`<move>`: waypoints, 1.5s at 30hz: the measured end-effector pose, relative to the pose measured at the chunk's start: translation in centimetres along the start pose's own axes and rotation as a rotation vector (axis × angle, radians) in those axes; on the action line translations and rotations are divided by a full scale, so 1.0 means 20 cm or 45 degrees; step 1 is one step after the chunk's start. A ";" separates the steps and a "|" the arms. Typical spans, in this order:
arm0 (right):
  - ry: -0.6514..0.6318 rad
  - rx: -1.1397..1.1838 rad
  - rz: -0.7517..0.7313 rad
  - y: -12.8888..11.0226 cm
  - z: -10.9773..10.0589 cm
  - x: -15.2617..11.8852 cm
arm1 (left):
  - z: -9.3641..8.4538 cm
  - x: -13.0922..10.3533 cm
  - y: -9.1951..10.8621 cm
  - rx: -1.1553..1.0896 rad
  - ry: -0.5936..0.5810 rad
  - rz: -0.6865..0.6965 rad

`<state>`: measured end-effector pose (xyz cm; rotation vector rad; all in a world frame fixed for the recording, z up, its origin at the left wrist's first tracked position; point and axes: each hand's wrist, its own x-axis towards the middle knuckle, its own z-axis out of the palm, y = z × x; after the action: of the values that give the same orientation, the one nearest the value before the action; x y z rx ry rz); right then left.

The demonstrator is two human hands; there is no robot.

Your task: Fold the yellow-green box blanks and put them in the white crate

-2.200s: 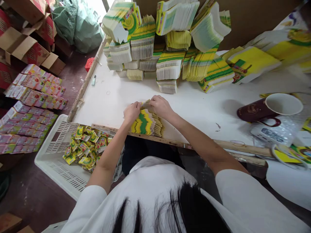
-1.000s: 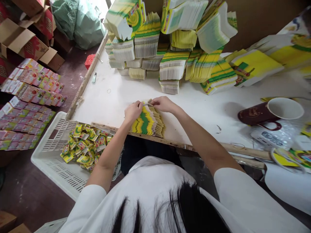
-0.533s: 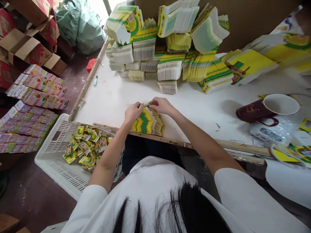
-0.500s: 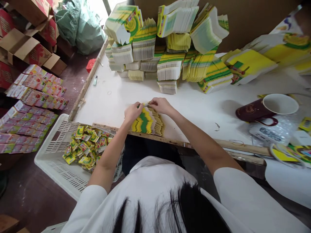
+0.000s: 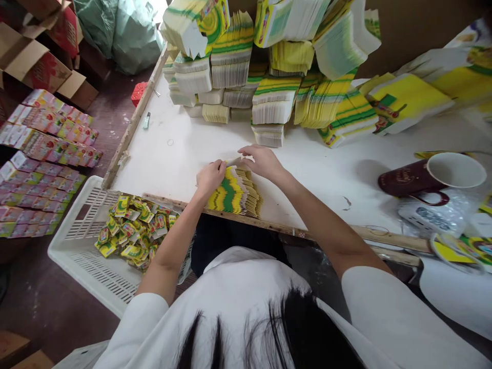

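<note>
A fanned stack of flat yellow-and-green printed paper cartons (image 5: 232, 192) lies at the front edge of the white table, below my hands. My left hand (image 5: 210, 179) is closed, pinching one small carton at the far end of this stack; the fingers hide most of it. To its right, my right hand (image 5: 263, 163) is curved over the far right end of the stack. Its thumb and fingers are apart, close to the pale end of the held carton, and nothing shows gripped between them.
Tall bundles of flat cartons (image 5: 274, 100) stand along the back of the table (image 5: 184, 143). A maroon mug (image 5: 403, 177) lies tilted at right. Left of my body, a white plastic crate (image 5: 73, 256) holds many folded yellow packets (image 5: 134, 230). Pink boxes (image 5: 38, 169) are stacked on the floor.
My right hand has opened its pinch and moved slightly right, off the small carton. My left hand keeps its hold in nearly the same place. The view has shifted a little.
</note>
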<state>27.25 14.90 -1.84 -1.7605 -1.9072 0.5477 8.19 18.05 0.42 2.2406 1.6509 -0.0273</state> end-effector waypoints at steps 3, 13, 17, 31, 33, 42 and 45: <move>-0.109 -0.203 -0.064 -0.02 0.06 0.06 | 0.01 0.01 -0.01 0.029 0.001 0.007; -0.352 -0.278 -0.096 -0.04 0.02 0.20 | 0.01 0.00 -0.01 0.026 -0.040 0.050; -0.316 -0.221 -0.011 -0.07 0.05 0.26 | 0.00 -0.01 -0.02 0.011 -0.062 0.067; -0.231 0.144 0.260 -0.21 0.21 0.24 | 0.00 -0.03 -0.04 0.008 0.028 -0.021; -0.204 0.123 0.232 -0.18 0.18 0.27 | 0.01 -0.04 -0.03 -0.001 0.038 -0.026; -0.605 0.316 -0.052 0.04 0.01 0.12 | -0.03 -0.08 -0.16 -0.291 0.117 0.155; -0.613 0.696 -0.024 0.11 0.01 -0.05 | 0.00 -0.11 -0.30 -0.778 0.182 0.202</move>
<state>28.84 14.07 -3.39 -1.3255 -1.8131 1.4344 1.81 17.54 -0.73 1.9113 1.3030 0.6051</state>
